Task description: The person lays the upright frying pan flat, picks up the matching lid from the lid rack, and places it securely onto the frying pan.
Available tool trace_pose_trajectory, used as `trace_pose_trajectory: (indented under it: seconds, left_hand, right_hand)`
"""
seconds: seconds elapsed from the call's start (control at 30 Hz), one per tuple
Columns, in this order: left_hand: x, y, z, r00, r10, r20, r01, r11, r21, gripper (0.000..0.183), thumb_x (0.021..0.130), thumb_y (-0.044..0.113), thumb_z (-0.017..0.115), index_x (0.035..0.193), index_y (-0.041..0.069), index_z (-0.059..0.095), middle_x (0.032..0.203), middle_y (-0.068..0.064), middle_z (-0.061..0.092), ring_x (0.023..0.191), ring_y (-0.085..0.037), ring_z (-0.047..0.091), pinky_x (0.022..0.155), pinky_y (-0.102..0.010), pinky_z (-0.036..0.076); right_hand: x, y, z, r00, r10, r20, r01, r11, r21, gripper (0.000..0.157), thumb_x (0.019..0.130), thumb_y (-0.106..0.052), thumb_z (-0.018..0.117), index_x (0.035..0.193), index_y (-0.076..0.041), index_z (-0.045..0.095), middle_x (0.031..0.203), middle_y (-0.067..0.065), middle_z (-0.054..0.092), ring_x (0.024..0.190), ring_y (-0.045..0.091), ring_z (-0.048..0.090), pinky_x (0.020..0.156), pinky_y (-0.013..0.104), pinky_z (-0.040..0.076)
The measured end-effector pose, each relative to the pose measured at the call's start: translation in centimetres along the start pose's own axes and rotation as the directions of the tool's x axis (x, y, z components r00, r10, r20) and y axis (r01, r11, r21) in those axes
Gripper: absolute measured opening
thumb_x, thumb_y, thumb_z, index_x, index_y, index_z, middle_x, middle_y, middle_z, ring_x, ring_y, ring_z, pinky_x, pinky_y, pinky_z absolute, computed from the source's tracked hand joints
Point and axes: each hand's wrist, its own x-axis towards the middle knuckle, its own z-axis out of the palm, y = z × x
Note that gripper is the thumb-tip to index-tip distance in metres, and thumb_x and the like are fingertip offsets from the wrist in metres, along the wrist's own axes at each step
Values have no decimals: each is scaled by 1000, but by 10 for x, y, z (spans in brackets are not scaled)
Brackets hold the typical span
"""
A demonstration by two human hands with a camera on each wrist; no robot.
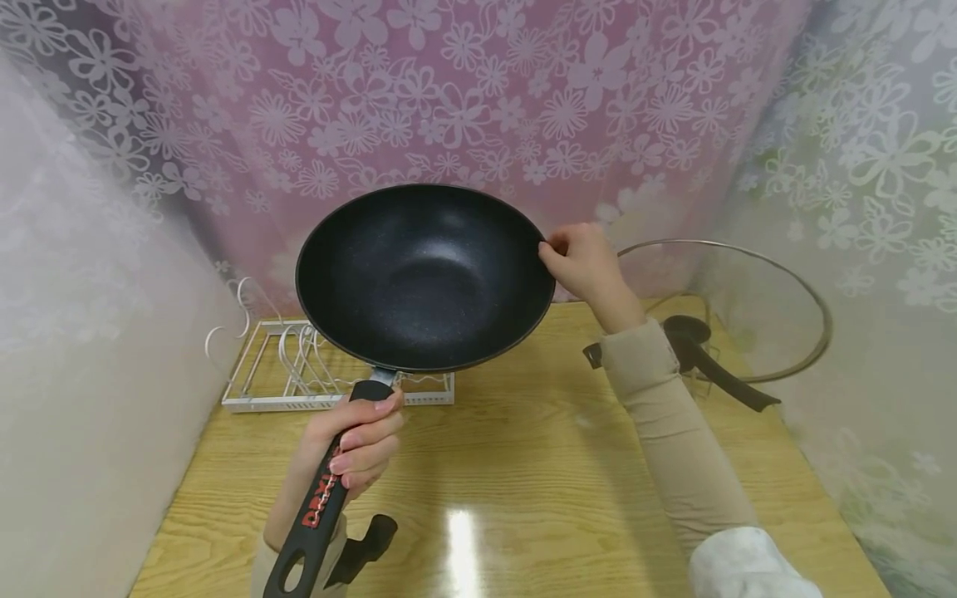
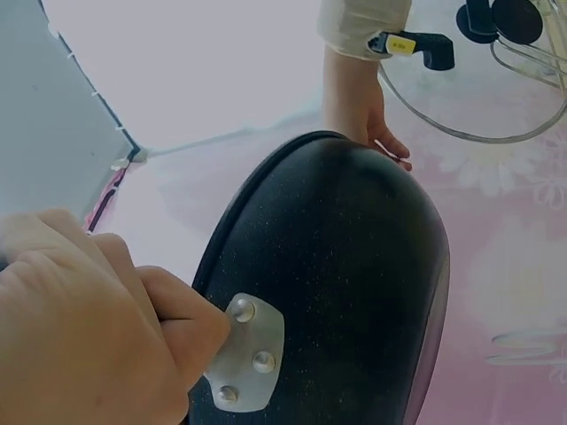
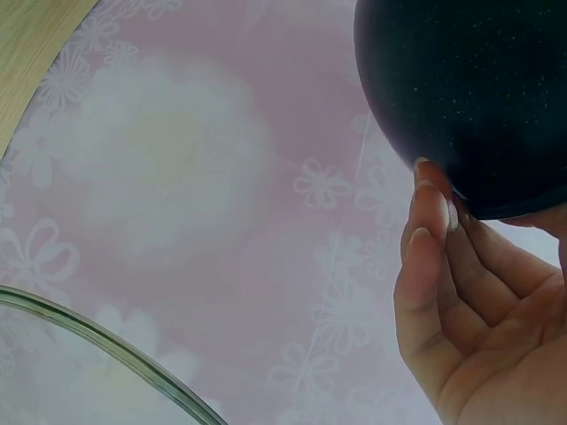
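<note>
Where the left hand [image 1: 366, 436] is wrapped round the black handle [image 1: 308, 540], red lettering [image 1: 321, 498] runs along it; "DEXI" appears legible, further characters being covered by the fingers. Beside the handle, a black wrist mount [image 1: 366, 548] is partly hidden. Held up above the wooden table [image 1: 508, 465], the black wok [image 1: 426, 282] turns its inside toward the head camera; its riveted metal bracket [image 2: 252, 354] shows in the left wrist view. The right hand [image 1: 586, 266] pinches the wok's right rim. A yellow label [image 2: 401, 43] at that wrist is too small to read. Toward the table's back left corner, a white wire rack [image 1: 299, 404] is partly covered by the wok. Near the back right corner, a glass lid [image 1: 822, 320] stands tilted up; the wirework under it is hard to make out. A flowered curtain [image 1: 449, 108] hangs beyond the back edge, cut off by the frame.
</note>
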Motion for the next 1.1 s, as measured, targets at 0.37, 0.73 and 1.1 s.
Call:
trace_pose_trajectory:
  seconds: [0.37, 0.73, 1.1]
  left_hand:
    - [-5, 5, 1, 999, -36, -31, 37, 999, 30, 25, 107, 7, 24, 102, 3, 48, 64, 2, 23, 43, -6, 23, 41, -13, 37]
    - [-10, 14, -3, 993, -112, -34, 115, 985, 128, 26, 106, 6, 24, 104, 4, 50, 62, 1, 25, 40, -7, 25, 34, -17, 30]
    - [-15, 24, -9, 978, -208, 8, 204, 966, 160, 26, 106, 7, 21, 105, 6, 47, 61, 2, 26, 37, -7, 29, 26, -25, 17]
  right_hand:
    - [-17, 1, -9, 994, -36, -108, 34, 999, -15, 26, 94, -18, 60, 81, -1, 75, 70, 12, 68, 57, 25, 52, 55, 35, 41]
    - [-42, -1, -19, 982, -55, -182, 50, 998, -29, 26, 93, -15, 61, 72, -4, 73, 58, 8, 62, 47, 17, 44, 53, 34, 38]
    - [-69, -5, -23, 961, -65, -269, 59, 998, -31, 26, 91, -10, 59, 74, 1, 75, 63, 13, 68, 50, 25, 51, 58, 36, 38]
